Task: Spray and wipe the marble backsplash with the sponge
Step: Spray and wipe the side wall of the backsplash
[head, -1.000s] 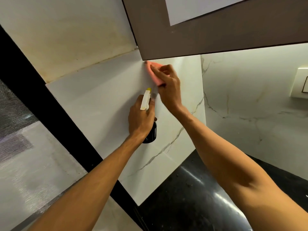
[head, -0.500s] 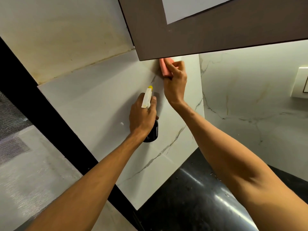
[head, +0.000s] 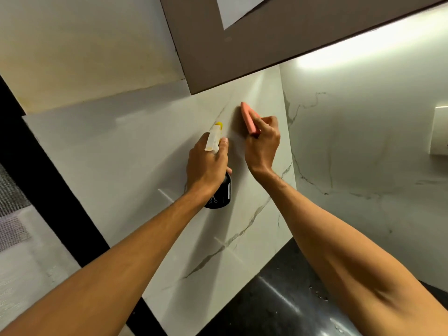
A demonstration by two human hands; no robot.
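Tiny white marks on the black spray bottle (head: 219, 192) are too small to read. Left hand (head: 206, 166) grips it, white top & yellow tip up by the wall. Right hand (head: 263, 146) pinches a soft pink sponge (head: 246, 116) that touches the smooth white marble backsplash (head: 121, 154) w/ grey lines, near the brown cabinet (head: 266, 49) edge. Shiny black counter (head: 278, 301) sits below.

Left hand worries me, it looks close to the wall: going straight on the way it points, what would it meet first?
Probably the marble backsplash, just beyond the spray bottle the left hand holds; the gap is hard to judge.
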